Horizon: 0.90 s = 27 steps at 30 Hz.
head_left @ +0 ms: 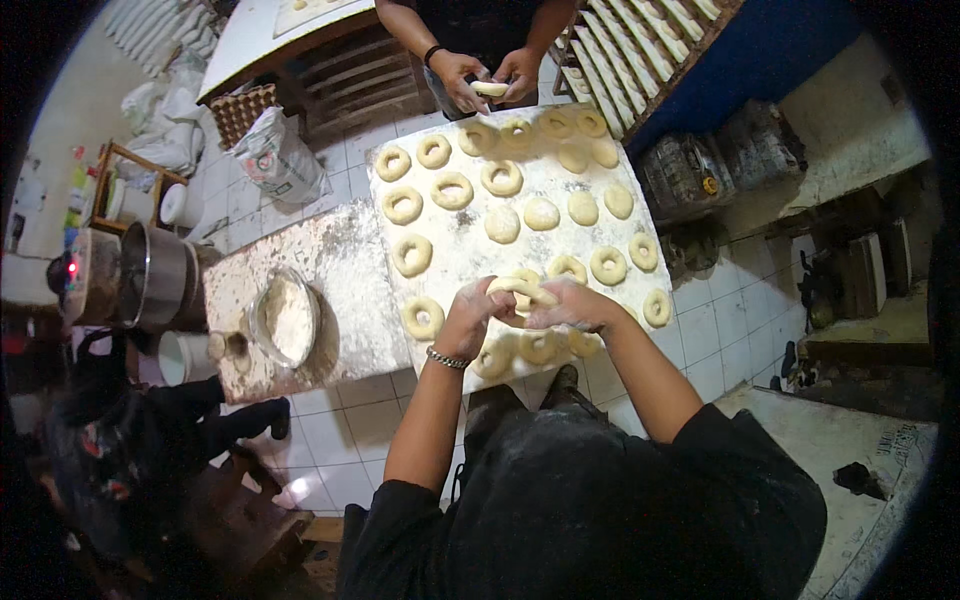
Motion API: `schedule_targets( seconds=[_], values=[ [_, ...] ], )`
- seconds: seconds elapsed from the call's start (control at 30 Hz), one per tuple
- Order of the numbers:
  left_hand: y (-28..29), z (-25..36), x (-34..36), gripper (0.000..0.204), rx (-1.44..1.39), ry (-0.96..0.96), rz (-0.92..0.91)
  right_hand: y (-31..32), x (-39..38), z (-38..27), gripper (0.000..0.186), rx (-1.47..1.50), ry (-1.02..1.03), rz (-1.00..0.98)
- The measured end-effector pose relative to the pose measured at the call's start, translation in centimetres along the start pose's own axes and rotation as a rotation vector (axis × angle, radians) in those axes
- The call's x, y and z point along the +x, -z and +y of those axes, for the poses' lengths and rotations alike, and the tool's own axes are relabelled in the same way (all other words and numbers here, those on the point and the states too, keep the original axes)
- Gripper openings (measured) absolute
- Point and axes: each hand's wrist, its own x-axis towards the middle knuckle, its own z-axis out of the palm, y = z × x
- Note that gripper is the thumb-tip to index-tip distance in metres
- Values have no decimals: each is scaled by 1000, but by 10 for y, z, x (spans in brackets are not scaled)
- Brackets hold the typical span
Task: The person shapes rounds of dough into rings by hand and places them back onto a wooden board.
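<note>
- Left hand: closed on the left end of a dough ring, bracelet at the wrist.
- Right hand: closed on the right end of the same dough ring, fingers curled over it.
- Dough ring: held between both hands, just above the near part of the floured board, clear of its surface.
- Floured board: loaded with rows of shaped rings and several plain dough balls near the middle.
- Co-worker's hands: positioned at the far end of the board, clasped around another piece of dough.
- Glass bowl: set on the dusty side table left of the board, holding flour.
- Metal pot: placed further left, beyond the table edge.
- Wooden racks: located at the upper right.
</note>
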Motion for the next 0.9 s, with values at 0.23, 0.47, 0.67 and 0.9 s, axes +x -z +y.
schedule_targets(
  seconds=[0.23,0.47,0.67,0.9],
  values=[
    [68,2,39,24,-132,151,110,1,44,-13,18,619,-106,170],
    [105,-47,76,30,-167,153,522,-2,140,-29,35,202,-63,276],
    [121,-64,41,51,-7,236,618,-5,128,10,26,246,-74,789],
    [129,-29,97,43,1406,-347,428,36,152,21,44,-389,121,821]
  ],
)
